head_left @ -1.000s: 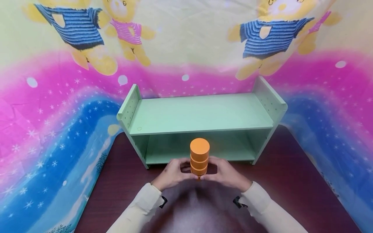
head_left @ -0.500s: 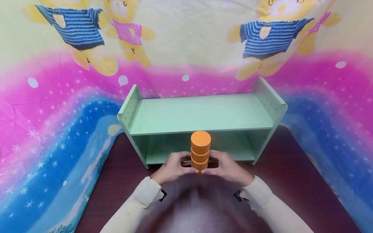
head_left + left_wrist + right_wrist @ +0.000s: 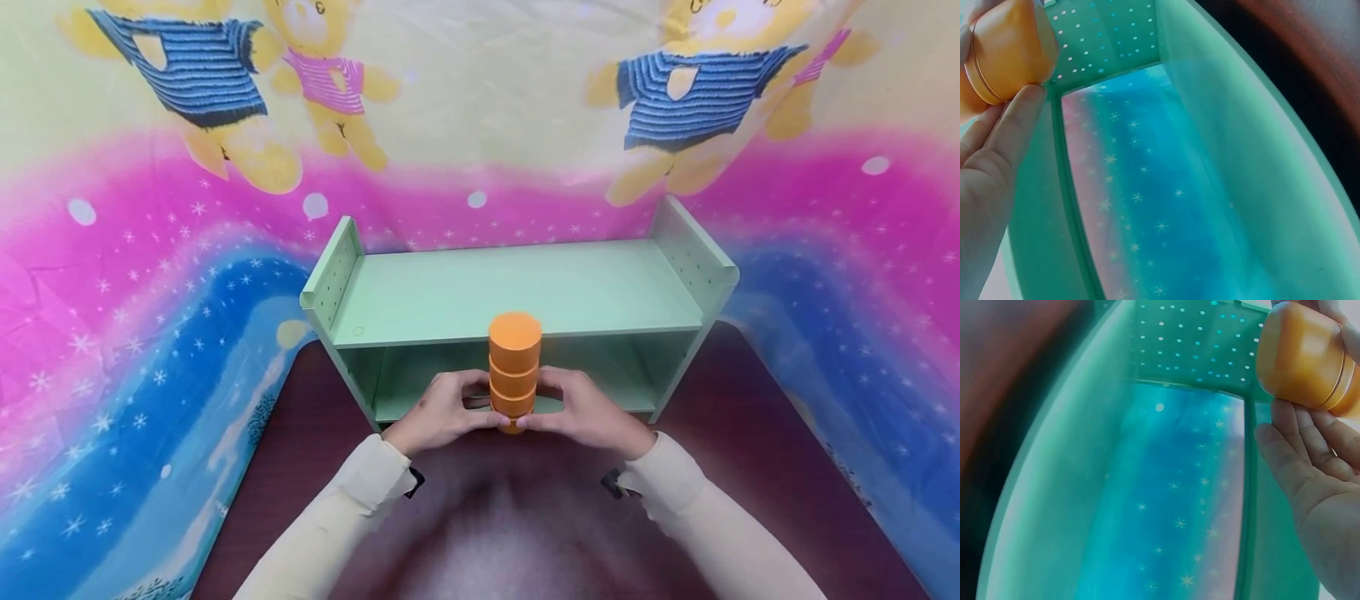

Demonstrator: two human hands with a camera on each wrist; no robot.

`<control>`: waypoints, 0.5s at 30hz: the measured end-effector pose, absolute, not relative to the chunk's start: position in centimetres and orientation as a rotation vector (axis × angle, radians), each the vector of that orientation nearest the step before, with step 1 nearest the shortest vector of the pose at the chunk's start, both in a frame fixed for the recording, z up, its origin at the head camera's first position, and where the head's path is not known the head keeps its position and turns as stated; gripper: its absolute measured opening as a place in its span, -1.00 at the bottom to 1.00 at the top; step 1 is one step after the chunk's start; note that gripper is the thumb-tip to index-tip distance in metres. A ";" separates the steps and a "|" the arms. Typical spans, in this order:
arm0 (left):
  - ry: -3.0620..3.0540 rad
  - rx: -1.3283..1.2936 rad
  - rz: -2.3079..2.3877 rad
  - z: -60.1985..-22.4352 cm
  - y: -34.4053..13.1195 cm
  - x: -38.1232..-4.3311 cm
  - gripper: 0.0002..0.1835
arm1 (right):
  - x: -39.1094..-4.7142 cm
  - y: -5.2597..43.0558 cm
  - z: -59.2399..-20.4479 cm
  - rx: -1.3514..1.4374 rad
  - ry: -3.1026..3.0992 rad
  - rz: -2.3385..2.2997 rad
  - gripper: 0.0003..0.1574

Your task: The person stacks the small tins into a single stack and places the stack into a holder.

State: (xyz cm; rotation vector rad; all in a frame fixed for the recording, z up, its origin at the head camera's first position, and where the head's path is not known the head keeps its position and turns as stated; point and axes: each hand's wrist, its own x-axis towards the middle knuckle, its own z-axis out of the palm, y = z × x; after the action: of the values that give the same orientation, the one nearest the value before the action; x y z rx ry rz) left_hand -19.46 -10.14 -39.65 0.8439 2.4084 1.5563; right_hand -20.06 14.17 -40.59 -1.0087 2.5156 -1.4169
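An orange, grooved cylinder (image 3: 514, 360) stands upright between my two hands at the middle of the head view. My left hand (image 3: 438, 410) grips its left side, and my right hand (image 3: 588, 410) grips its right side. Both thumbs meet low on the near face; the far fingers are partly hidden behind it. Its top overlaps the front edge of the green shelf's upper board (image 3: 480, 287). In the left wrist view, fingers press against the smooth orange cylinder (image 3: 1013, 53), which shows a seam. The right wrist view has fingertips right under the cylinder (image 3: 1304, 353).
The pale green two-tier shelf (image 3: 693, 242) stands at the back of the dark red-brown table (image 3: 757, 467). Its side panels rise above the upper board, with the lower compartment (image 3: 600, 367) facing me. Behind hangs a printed cloth (image 3: 480, 108) with bears.
Both hands have moved together, forward and up toward the shelf, carrying the orange cylinder. Its top has gone from in front of the lower compartment to overlapping the upper board's edge.
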 end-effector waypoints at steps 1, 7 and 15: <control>2.412 0.845 1.549 -39.5 -10.1 -19.5 -0.49 | -20.1 14.2 -40.4 -1.012 2.519 -1.416 -0.30; 2.442 0.839 1.501 -38.5 -10.1 -19.9 -0.47 | -20.3 14.1 -39.2 -1.008 2.556 -1.390 -0.32; 2.406 0.858 1.513 -37.0 -10.1 -20.5 -0.47 | -20.8 14.1 -37.6 -0.995 2.608 -1.352 -0.34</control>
State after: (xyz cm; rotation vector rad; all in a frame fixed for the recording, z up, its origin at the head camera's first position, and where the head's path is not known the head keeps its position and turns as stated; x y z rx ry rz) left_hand -20.47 -10.14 -37.00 0.8584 2.4058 1.5129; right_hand -20.80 14.07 -37.65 -0.9947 2.6077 -1.3521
